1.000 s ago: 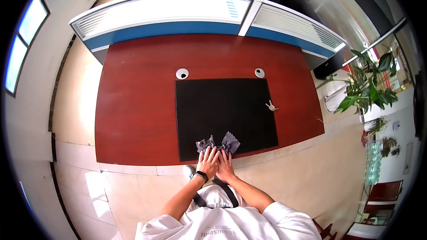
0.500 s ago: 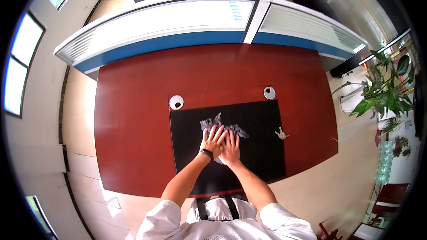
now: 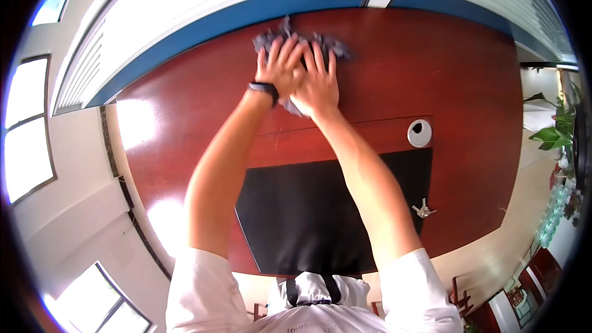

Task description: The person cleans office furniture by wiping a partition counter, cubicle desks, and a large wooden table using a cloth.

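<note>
A crumpled dark grey cloth lies on the red-brown desktop, close to the blue partition base. My left hand, with a black band on its wrist, presses flat on the cloth with fingers spread. Right beside it, my right hand also lies flat on the cloth, fingers stretched forward. The two hands touch or overlap near the thumbs. Part of the cloth is hidden beneath the palms, and a paler bit shows below them.
Behind my forearms lies a black desk mat. Keys rest near the mat's right edge, below a white round cable grommet. A white and blue partition borders the desk's far side. A green plant stands to the right.
Both hands and the cloth have moved forward, off the black mat and onto the bare wood near the partition. My arms are stretched further out, and the camera view has shifted.
</note>
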`<state>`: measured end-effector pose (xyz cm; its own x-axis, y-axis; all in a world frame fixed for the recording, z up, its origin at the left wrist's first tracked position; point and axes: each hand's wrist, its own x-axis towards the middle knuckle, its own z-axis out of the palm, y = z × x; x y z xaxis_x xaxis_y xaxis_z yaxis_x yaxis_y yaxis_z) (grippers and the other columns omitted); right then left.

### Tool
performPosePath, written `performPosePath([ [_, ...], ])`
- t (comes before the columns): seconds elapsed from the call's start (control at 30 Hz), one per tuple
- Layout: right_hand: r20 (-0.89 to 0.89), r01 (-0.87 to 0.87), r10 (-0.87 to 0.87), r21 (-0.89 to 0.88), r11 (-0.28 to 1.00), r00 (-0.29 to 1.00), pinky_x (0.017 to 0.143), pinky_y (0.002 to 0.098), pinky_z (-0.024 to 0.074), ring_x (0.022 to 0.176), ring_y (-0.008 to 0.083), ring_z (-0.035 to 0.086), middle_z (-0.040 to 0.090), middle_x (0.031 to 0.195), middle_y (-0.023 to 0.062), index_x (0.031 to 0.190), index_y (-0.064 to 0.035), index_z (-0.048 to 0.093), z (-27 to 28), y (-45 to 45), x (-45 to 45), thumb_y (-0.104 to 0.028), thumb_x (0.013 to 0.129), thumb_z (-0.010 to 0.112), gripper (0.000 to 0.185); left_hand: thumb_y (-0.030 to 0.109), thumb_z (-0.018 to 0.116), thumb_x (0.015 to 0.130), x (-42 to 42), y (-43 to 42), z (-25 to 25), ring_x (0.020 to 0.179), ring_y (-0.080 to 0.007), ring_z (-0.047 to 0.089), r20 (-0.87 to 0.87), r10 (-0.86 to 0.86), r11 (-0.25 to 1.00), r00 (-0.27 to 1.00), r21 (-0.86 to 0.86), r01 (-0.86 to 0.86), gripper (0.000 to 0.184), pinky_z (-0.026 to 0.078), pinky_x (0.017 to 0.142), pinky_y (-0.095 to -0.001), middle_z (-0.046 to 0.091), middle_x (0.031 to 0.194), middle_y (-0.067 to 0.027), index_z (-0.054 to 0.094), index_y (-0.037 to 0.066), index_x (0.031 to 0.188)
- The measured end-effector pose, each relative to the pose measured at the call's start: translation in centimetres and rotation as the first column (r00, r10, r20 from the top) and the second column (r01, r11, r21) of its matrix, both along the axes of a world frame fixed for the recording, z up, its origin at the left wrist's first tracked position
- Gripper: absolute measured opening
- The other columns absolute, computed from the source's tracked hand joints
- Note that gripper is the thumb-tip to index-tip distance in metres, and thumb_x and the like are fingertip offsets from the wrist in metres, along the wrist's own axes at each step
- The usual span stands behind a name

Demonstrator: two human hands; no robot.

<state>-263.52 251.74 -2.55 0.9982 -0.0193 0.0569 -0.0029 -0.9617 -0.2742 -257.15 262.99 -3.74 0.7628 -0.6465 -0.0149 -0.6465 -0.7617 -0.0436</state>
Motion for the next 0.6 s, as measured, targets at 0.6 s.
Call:
performPosePath([
  [0.6,0.122,-0.286,0.270,0.133,0.949,0.955,0.113,0.0530,0.0100,0.139,0.0263,0.022,0.040,0.142,0.0099,0.130,-0.0107,0.051,0.0,6.7,-5.2,-0.040,0.081,0.056,0.058,0.029,0.045,0.081,-8.8,9.2,2.1,0.141,-0.0350,0.013,-0.163,0.193,0.981,0.967,0.067,-0.185,0.075,0.019,0.107,-0.0596,0.014,0.154,-0.0102,0.017,0.011,0.147],
])
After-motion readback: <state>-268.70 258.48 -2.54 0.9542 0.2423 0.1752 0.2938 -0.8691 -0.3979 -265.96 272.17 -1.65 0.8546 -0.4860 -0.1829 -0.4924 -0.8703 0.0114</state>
